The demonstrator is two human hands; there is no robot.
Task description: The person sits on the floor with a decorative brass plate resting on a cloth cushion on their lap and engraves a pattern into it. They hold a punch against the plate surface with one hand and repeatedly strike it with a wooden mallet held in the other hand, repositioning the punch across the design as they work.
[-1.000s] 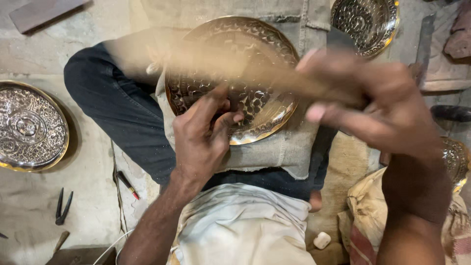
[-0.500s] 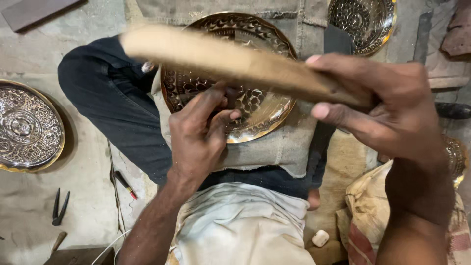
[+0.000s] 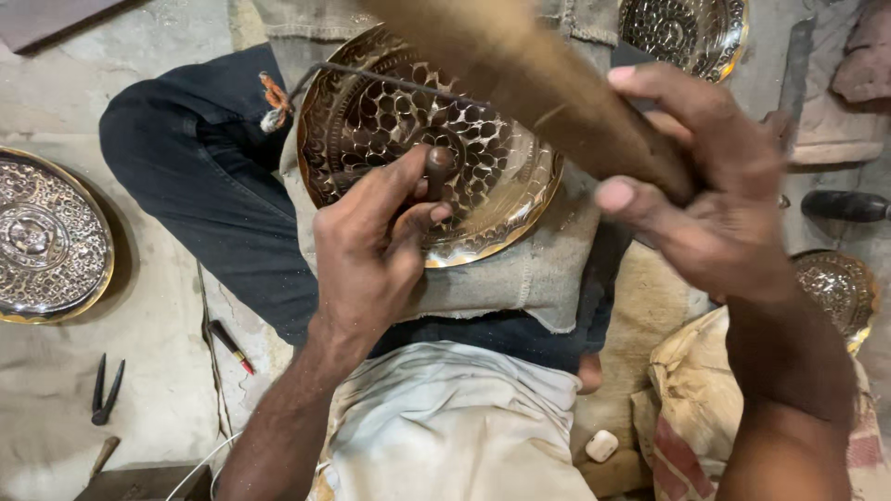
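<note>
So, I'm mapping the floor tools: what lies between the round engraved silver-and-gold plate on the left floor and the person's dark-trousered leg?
In the head view, only bare grey floor separates the plate from the leg; black pliers and a red-tipped pencil lie lower down.

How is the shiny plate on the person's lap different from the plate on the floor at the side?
The lap plate looks golden-brown; the floor plate looks silvery with a gold rim. The lap plate rests on a cloth pad with the left hand on it; the floor plate lies untouched. Both are round and patterned.
</note>
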